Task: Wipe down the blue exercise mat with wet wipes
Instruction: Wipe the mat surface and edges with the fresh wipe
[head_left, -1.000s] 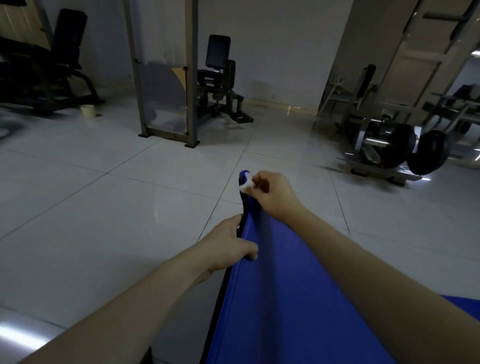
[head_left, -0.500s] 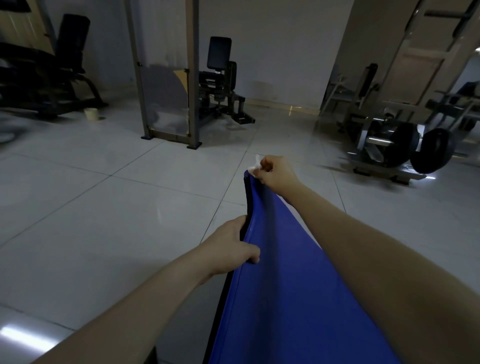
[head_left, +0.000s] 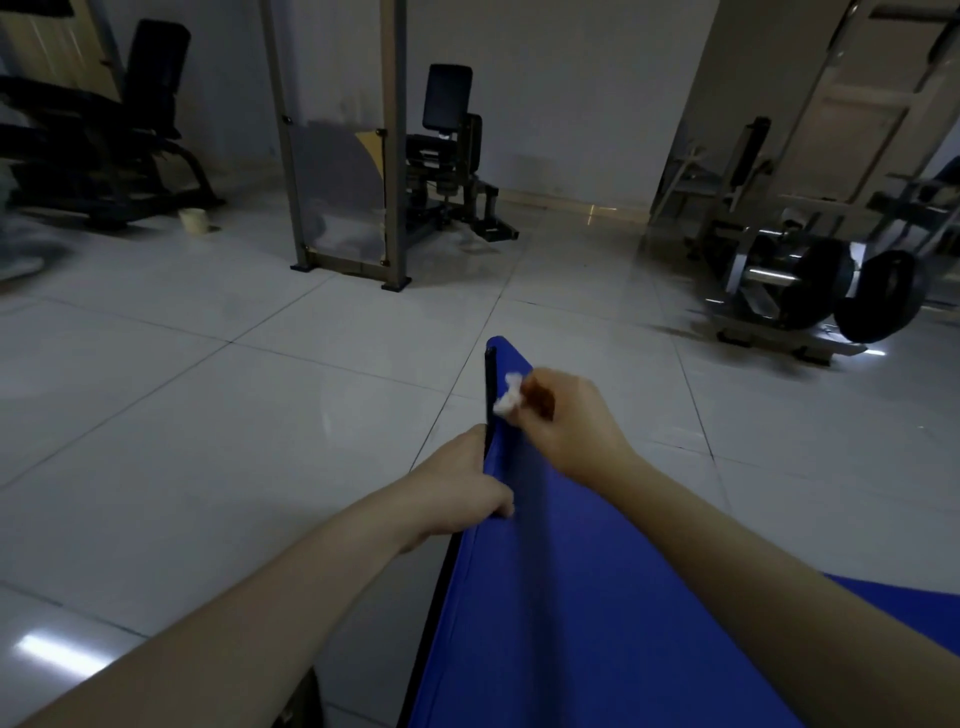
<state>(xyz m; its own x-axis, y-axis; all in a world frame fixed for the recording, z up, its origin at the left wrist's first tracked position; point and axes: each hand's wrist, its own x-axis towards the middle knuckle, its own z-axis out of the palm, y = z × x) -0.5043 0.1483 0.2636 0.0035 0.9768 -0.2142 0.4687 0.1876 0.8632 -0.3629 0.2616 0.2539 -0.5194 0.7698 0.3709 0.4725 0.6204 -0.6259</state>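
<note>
The right hand (head_left: 576, 421) is curled into a loose fist and pinches a small, crumpled white wet wipe (head_left: 508, 400) at its fingertips. It presses the wipe against the blue face of the exercise mat (head_left: 571, 597), just beside the mat's dark left edge. The hand is slightly blurred. Half a second ago this hand was up at the mat's far tip. It has since drawn back along the edge towards the person, so the rounded tip now shows bare beyond the wipe.

The left hand (head_left: 457, 488) sits nearer the person on that same edge and has not shifted. Its fingers wrap behind the mat and its thumb lies across the blue side, gripping the edge and holding it raised off the floor. The two hands are near each other but not touching.

The mat runs from the bottom of the view away from the person and narrows to its tip. Its blue surface faces right and a black underside shows on the left.

Pale, glossy floor tiles (head_left: 208, 415) lie all round the mat. Beyond its tip stand a tall metal frame (head_left: 343, 156) and a black padded seat machine (head_left: 447, 156). To the far right of the mat is a rack with dark weight plates (head_left: 810, 291). To the far left is a black bench (head_left: 104, 145) with a small pale cup (head_left: 193, 221) beside it.
</note>
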